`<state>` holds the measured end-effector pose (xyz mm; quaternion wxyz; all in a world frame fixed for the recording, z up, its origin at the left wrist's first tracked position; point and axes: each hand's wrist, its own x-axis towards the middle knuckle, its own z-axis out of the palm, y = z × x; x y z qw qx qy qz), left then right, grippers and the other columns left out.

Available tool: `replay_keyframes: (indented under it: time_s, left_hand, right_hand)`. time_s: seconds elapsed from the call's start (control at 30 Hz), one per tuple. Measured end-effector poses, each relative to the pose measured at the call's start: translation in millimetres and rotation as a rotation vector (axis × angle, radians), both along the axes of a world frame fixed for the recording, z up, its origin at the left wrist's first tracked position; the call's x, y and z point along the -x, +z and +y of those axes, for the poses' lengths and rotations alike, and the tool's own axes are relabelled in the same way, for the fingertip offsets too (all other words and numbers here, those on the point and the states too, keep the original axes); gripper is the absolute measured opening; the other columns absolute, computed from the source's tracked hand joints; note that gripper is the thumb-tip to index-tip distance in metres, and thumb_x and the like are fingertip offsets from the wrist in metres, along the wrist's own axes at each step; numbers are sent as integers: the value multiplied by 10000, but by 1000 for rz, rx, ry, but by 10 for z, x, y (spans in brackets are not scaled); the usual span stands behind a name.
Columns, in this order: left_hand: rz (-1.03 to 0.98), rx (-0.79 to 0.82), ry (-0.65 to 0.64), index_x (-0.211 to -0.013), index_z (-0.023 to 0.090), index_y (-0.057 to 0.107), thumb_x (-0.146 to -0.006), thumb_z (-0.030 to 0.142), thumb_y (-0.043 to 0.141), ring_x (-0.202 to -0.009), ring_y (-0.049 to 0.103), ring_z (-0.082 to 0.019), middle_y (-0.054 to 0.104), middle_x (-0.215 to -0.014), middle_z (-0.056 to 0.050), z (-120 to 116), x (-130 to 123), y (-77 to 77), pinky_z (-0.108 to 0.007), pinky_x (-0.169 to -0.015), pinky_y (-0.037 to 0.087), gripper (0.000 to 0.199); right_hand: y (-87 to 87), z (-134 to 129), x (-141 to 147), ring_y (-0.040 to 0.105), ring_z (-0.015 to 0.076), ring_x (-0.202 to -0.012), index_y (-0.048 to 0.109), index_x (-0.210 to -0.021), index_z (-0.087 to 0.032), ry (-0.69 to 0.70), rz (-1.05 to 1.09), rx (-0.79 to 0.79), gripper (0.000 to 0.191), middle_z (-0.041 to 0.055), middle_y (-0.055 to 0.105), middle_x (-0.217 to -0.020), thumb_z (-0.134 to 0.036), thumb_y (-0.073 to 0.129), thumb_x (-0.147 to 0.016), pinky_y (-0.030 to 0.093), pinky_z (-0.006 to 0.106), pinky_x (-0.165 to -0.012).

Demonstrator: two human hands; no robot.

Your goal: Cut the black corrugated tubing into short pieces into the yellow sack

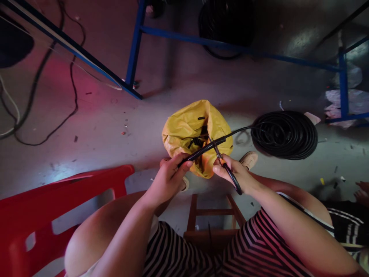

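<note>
My left hand (173, 175) is closed around the near end of a black ribbed tube (201, 150), pinching it between thumb and fingers. A thinner black cable or tubing (241, 130) runs from the tube's far end to a black coil (285, 135) on the floor. My right hand (235, 173) grips scissors (230, 177) with dark handles and an orange part near the pivot. Their blades cross the ribbed tube near its far end. Below lies an open yellow bag (184, 127) with short black pieces (197, 141) inside and one on its fold.
A red plastic chair (72, 184) stands at my left. Blue metal frames (135, 50) cross the far floor, with another dark coil (227, 27) behind. Loose cables (75, 88) trail at far left. A wooden stool (215, 212) is between my legs; another person's hand (362, 192) shows at right.
</note>
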<state>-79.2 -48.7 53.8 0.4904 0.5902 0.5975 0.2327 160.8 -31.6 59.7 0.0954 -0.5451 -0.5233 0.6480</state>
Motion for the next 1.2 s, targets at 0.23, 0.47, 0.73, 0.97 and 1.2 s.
replay_keyframes:
  time_s: [0.23, 0.47, 0.73, 0.97, 1.2]
  left_hand:
    - [-6, 61, -49, -831, 202, 566, -1008, 462, 453, -661, 508, -145, 565, -707, 14, 20, 103, -41, -265, -647, 416, 334]
    - [-12, 113, -50, -860, 199, 583, -1002, 484, 446, -723, 577, -173, 642, -779, -20, -2, 196, -79, -296, -711, 464, 346]
    - [-26, 133, -33, -858, 198, 580, -1002, 503, 444, -717, 557, -172, 616, -751, -13, -13, 253, -104, -291, -676, 443, 364]
    - [-5, 171, -24, -941, 191, 652, -999, 484, 461, -810, 630, -198, 708, -863, -45, -38, 299, -101, -316, -779, 517, 354]
    - [4, 187, -22, -936, 207, 710, -972, 511, 499, -982, 709, -246, 757, -973, -78, -80, 345, -160, -357, -923, 576, 371]
  right_hand:
    - [-135, -33, -7, 487, 130, -543, 460, -739, -218, -12, 73, 77, 659, -34, 507, -599, -858, 605, -808, 338, 261, -531]
    - [-274, -68, -15, 529, 131, -456, 450, -722, -229, -56, 67, 133, 629, -52, 521, -495, -798, 713, -766, 369, 230, -451]
    - [-291, -40, 56, 509, 117, -392, 481, -701, -222, -72, 59, 168, 626, -57, 520, -445, -780, 765, -712, 375, 220, -403]
    - [-352, -35, 106, 471, 96, -354, 498, -704, -217, -65, 84, 296, 650, -65, 516, -402, -802, 777, -654, 417, 218, -410]
    - [-449, -57, 45, 483, 94, -372, 515, -709, -203, 10, 134, 304, 681, -60, 521, -430, -867, 667, -728, 434, 225, -439]
